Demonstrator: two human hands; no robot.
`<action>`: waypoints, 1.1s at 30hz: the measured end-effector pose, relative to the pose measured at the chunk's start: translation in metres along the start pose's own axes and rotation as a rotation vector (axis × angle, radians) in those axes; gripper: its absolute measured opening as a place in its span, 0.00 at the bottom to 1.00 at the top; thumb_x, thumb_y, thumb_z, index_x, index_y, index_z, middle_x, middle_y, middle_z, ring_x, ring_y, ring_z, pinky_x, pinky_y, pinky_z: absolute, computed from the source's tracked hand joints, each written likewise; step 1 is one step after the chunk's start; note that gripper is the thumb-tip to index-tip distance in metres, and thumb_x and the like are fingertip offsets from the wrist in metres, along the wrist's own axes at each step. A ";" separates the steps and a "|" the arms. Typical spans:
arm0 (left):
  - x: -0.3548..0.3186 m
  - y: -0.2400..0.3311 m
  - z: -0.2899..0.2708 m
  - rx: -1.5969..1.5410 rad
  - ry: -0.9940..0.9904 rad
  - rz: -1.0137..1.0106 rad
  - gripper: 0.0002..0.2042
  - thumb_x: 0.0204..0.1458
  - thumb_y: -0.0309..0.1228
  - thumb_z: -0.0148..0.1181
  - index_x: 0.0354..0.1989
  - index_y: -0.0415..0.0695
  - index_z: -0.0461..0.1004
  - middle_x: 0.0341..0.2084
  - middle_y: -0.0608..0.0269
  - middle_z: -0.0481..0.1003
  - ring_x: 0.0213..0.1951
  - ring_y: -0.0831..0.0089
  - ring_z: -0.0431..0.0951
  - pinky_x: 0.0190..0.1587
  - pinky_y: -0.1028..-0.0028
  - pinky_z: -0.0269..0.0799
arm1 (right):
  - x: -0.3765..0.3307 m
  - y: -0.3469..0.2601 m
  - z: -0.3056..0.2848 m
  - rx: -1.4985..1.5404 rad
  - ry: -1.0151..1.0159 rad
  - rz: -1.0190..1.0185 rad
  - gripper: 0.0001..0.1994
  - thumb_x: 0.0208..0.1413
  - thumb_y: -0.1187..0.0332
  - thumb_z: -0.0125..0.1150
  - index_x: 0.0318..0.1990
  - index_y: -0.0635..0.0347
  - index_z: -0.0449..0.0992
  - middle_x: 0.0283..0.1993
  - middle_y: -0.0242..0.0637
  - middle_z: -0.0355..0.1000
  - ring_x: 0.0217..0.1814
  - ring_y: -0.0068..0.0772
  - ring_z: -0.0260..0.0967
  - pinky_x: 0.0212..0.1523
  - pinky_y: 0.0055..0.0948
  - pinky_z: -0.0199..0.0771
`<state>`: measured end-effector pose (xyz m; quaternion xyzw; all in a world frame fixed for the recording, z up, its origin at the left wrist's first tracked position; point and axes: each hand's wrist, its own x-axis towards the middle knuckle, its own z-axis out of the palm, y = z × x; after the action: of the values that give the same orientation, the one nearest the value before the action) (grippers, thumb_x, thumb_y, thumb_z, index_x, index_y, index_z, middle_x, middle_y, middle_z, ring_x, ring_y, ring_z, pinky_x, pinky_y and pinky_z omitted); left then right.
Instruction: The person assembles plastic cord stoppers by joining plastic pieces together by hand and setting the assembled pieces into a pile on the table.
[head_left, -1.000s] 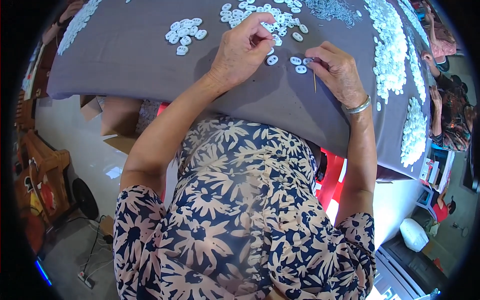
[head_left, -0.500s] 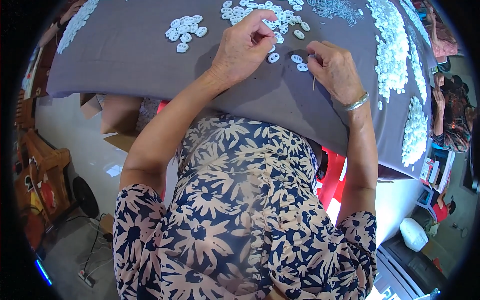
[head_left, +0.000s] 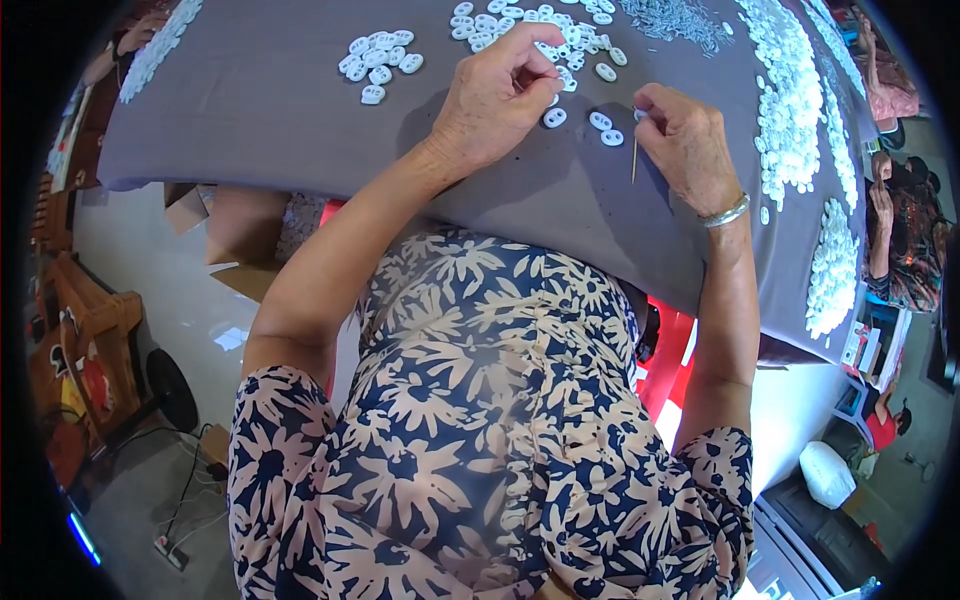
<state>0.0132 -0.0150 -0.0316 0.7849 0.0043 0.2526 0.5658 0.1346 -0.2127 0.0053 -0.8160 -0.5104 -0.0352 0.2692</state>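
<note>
Over the grey cloth of the table (head_left: 590,210), my left hand (head_left: 492,98) is closed, thumb and forefinger pinched together. What lies between those fingertips, if anything, I cannot make out. To the right, my right hand (head_left: 688,145) pinches a thin wooden stick (head_left: 633,160) that points down toward the cloth. A small white piece (head_left: 639,115) shows at its fingertips. Between the hands lie white oval two-hole pieces (head_left: 612,138), with another oval piece (head_left: 554,118) just below the left fingertips. Behind the left hand spreads a loose pile of such pieces (head_left: 575,38).
A smaller cluster of ovals (head_left: 380,58) sits to the left. Small grey metallic-looking bits (head_left: 675,22) are heaped at the back. Along the right side runs a long white pile (head_left: 788,120). Other people (head_left: 905,235) sit beyond the right edge. An open cardboard box (head_left: 245,225) stands below left.
My right hand has moved slightly right, keeping the stick. The left hand keeps its pinch over nearly the same spot. The whole view has shifted a little.
</note>
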 end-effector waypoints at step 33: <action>0.001 0.006 -0.003 -0.104 -0.029 -0.046 0.19 0.51 0.22 0.56 0.52 0.39 0.63 0.25 0.66 0.73 0.28 0.81 0.71 0.32 0.79 0.69 | 0.039 -0.011 0.029 0.835 -0.081 0.231 0.09 0.58 0.70 0.57 0.44 0.61 0.79 0.31 0.24 0.72 0.31 0.12 0.64 0.32 0.14 0.65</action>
<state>0.0109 -0.0144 -0.0254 0.7578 0.0010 0.2278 0.6114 0.1370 -0.1631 -0.0023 -0.6896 -0.3964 0.2367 0.5579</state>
